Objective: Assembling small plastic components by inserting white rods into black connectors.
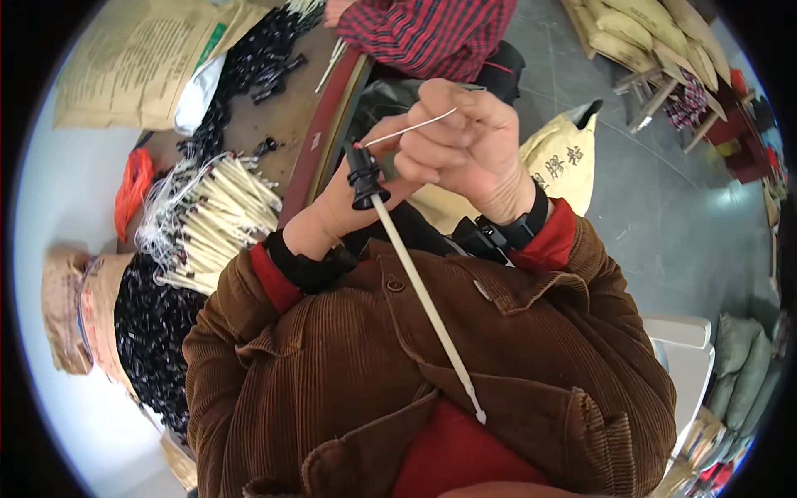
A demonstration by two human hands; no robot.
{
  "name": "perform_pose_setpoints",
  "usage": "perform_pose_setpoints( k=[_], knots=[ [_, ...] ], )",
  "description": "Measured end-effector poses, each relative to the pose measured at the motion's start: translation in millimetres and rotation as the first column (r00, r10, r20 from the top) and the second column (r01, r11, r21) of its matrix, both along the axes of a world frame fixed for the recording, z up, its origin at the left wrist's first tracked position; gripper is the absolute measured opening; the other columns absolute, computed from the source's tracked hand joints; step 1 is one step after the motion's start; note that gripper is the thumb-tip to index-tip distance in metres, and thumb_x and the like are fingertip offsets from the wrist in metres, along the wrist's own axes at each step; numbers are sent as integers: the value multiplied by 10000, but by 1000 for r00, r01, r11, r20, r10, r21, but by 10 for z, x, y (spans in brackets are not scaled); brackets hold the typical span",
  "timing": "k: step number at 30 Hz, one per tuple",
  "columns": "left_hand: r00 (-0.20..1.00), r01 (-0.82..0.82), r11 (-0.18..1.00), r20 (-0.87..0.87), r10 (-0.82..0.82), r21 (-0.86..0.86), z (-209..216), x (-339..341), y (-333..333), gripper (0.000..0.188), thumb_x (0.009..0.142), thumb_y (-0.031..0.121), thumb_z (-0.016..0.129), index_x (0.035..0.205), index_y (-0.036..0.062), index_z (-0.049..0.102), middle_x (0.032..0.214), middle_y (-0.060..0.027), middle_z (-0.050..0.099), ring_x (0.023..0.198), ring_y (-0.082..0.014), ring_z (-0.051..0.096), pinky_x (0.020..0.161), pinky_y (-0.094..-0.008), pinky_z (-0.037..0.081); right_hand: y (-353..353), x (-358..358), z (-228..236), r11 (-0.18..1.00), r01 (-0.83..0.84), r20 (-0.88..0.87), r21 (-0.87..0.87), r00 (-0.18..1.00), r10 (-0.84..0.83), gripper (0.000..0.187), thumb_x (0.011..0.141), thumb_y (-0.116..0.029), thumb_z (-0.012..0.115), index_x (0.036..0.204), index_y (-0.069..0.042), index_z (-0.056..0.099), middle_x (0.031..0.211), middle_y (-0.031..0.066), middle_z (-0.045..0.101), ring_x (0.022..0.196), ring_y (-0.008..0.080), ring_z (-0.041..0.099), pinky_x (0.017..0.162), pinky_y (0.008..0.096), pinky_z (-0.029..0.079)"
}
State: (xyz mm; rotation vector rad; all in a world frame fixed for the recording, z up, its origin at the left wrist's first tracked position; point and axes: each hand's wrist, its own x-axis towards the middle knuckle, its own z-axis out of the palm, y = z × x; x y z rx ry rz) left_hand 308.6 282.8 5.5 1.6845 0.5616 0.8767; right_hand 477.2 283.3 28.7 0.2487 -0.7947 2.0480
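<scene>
My left hand [332, 207] grips a black plastic fitting [364, 183] with a flared collar, in front of my chest. From the fitting a long cream rod [423, 303] slants down across my jacket, ending in a small pointed tip. A thin white cord [415, 128] comes out of the fitting's top, where a small red spot shows. My right hand [473, 137], raised just to the right, is closed with curled fingers on the cord, drawing it out in a slight curve. Some left fingers are hidden behind the fitting.
On the brown table [282, 116] at left lie a bundle of cream rods [232, 207] with white cords and loose black fittings [261, 62]. A sack of black pieces [154, 332] stands nearer. Across sits a person in a checked sleeve [432, 37]. A yellow sack [564, 153] stands right.
</scene>
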Motion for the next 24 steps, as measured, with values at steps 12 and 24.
perform_pose_setpoints(
  k=[12,24],
  knots=[
    [917,323,706,393,-70,-630,305,-780,-245,495,899,115,559,1353,3,396,1071,-169,625,945,-253,655,798,-322,541,223,-468,-174,982,-172,-64,82,982,177,232,897,-252,481,710,-119,445,577,-46,368,512,103,385,571,314,368],
    [912,-397,790,-105,396,-468,771,-1658,-267,362,900,94,580,1233,-4,478,906,-75,621,763,-139,628,649,-246,532,308,-881,-229,982,-190,121,17,975,187,200,919,-180,476,740,-92,463,576,-46,352,510,86,383,531,279,346]
  ],
)
